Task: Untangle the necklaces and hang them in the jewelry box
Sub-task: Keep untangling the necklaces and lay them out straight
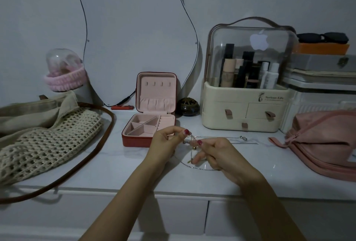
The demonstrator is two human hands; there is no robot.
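both hands, left hand (166, 140) and right hand (215, 153), pinched the knotted thin gold and silver chain necklaces (192, 143) just above the white tabletop (119, 167) beside the open red jewelry box (152, 117); pulling apart risked tightening the knot.

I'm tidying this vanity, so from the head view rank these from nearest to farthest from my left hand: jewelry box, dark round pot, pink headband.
From the left hand:
1. jewelry box, just behind it
2. dark round pot, behind, slightly right
3. pink headband, far back left

Dim, bluish, wide-angle edge distortion
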